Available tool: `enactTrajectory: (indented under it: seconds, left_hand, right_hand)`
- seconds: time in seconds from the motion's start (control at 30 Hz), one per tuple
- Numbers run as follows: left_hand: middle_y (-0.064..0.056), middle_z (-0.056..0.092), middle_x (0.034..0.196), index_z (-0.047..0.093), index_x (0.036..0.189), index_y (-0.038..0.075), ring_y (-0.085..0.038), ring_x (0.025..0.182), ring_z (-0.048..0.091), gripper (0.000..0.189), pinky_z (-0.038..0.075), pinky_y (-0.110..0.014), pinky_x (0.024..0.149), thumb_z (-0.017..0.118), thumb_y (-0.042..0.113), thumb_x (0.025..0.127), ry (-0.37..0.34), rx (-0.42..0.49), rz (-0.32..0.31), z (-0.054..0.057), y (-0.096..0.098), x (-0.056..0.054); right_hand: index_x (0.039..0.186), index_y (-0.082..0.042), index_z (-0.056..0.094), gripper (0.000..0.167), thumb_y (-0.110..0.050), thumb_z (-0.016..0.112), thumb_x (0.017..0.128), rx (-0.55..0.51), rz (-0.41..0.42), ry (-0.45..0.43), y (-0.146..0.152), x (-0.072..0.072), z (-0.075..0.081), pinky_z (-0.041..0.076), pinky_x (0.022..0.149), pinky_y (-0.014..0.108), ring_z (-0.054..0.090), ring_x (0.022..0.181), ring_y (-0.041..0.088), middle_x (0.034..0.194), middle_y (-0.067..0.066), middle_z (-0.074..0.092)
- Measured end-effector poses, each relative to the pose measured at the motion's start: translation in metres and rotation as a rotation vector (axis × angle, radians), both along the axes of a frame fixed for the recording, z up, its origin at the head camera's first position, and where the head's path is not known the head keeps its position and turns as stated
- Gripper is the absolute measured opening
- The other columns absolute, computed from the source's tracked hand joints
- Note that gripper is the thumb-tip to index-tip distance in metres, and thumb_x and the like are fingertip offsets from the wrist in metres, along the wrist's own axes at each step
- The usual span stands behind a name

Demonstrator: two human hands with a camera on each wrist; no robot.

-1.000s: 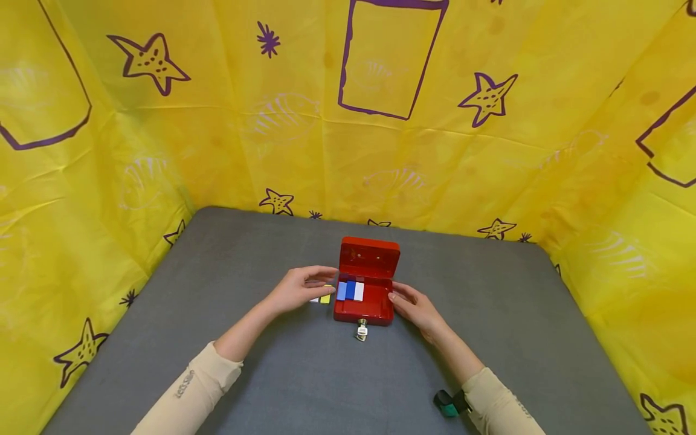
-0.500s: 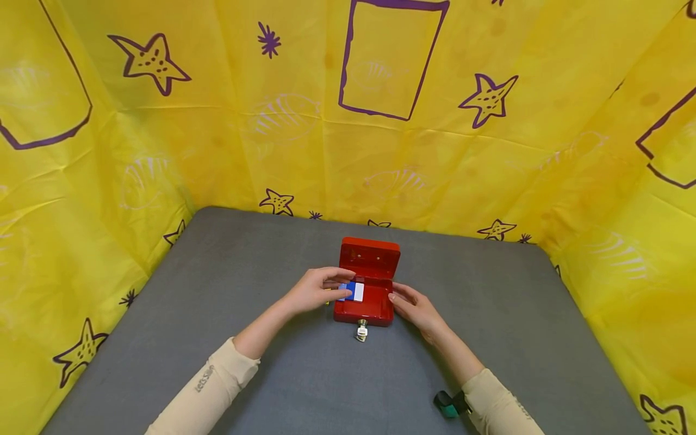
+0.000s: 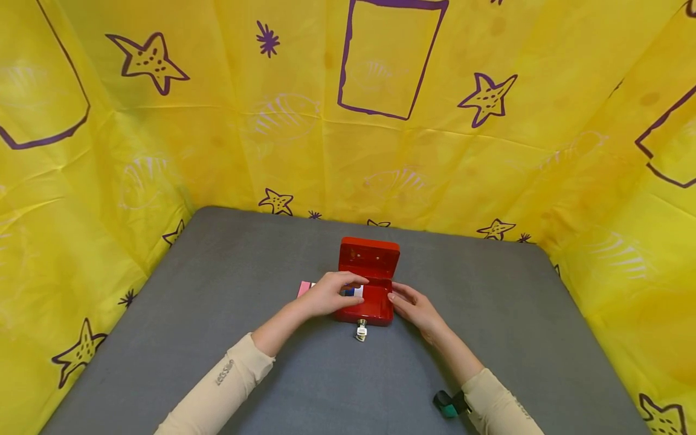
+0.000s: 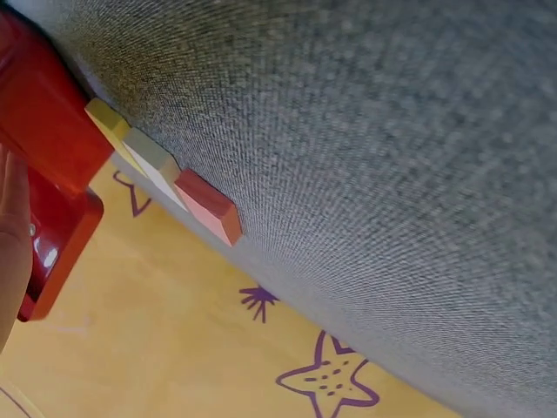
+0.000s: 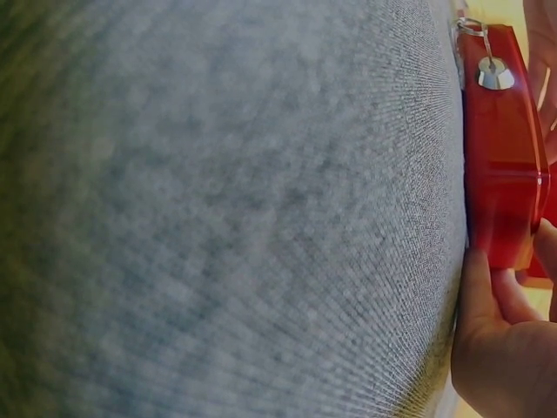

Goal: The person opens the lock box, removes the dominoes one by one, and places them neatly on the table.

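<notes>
A small red metal cash box (image 3: 363, 313) stands on the dark grey table, its lid (image 3: 368, 257) raised at the back. My left hand (image 3: 328, 293) reaches over its left side, thumb and fingers apart over a white block (image 3: 359, 291) and a blue block (image 3: 350, 292) inside. The hand hides part of these blocks. My right hand (image 3: 415, 311) holds the box's right side, thumb at the rim and fingers along the outer wall. On the table left of the box, the left wrist view shows a yellow block (image 4: 106, 117), a whitish block (image 4: 152, 158) and a pink block (image 4: 209, 205).
A key hangs from the lock (image 5: 494, 74) on the box's front. The right half of the box floor is bare red. A dark strap with a green patch (image 3: 449, 409) shows by the right sleeve. A yellow printed cloth (image 3: 304, 151) hangs around the table.
My left hand has moved right, from beside the box to over the blocks in it, uncovering the pink block behind it. The right hand and the box have not moved.
</notes>
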State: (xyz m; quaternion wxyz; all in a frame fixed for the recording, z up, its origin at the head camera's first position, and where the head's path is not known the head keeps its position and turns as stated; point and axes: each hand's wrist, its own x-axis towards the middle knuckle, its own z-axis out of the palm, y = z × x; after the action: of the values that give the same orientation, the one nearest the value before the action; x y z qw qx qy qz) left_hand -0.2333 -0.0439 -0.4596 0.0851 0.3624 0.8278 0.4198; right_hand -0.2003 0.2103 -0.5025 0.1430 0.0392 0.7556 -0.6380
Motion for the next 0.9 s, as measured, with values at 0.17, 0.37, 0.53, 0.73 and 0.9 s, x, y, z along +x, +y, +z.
enactTrajectory:
  seconds: [0.17,0.37,0.53,0.73,0.9]
  left_hand:
    - [-0.011,0.064,0.123,0.062,0.128,0.003,-0.027,0.108,0.060,0.041,0.049,-0.039,0.096,0.070,0.016,0.090,0.070,-0.081,-0.018,-0.004,0.003,-0.003]
    - [-0.010,0.064,0.123,0.062,0.128,0.004,-0.024,0.109,0.058,0.040,0.046,-0.040,0.099,0.070,0.015,0.090,0.108,-0.166,-0.029,-0.008,0.009,-0.006]
    - [-0.009,0.065,0.121,0.063,0.126,0.004,-0.022,0.111,0.058,0.038,0.044,-0.040,0.102,0.069,0.015,0.090,0.154,-0.233,-0.034,-0.011,0.014,-0.009]
    - [-0.008,0.065,0.119,0.065,0.125,0.005,-0.021,0.108,0.059,0.035,0.047,-0.036,0.099,0.068,0.015,0.091,0.192,-0.309,-0.049,-0.008,0.018,-0.007]
    - [-0.007,0.067,0.113,0.067,0.122,0.007,-0.018,0.099,0.060,0.033,0.050,-0.032,0.092,0.069,0.015,0.090,0.227,-0.346,-0.062,-0.008,0.020,-0.007]
  right_hand:
    - [0.141,-0.006,0.048,0.054,-0.027,0.065,0.094,0.009,-0.002,0.001,0.000,0.000,0.001,0.048,0.096,0.036,0.058,0.118,0.027,0.136,0.016,0.055]
    - [0.141,-0.006,0.049,0.053,-0.026,0.065,0.094,0.000,0.001,0.001,0.000,0.001,0.001,0.048,0.096,0.036,0.058,0.118,0.027,0.136,0.016,0.056]
    - [0.142,-0.006,0.047,0.054,-0.027,0.065,0.095,0.004,0.008,0.003,0.000,0.001,0.001,0.048,0.096,0.036,0.057,0.119,0.027,0.137,0.017,0.054]
    - [0.142,-0.006,0.048,0.054,-0.026,0.065,0.095,0.004,0.008,0.001,0.000,0.001,0.001,0.048,0.097,0.036,0.057,0.119,0.027,0.137,0.017,0.054]
    - [0.142,-0.007,0.048,0.054,-0.026,0.065,0.095,0.007,0.006,-0.003,0.000,0.001,0.001,0.048,0.097,0.036,0.057,0.120,0.027,0.138,0.016,0.054]
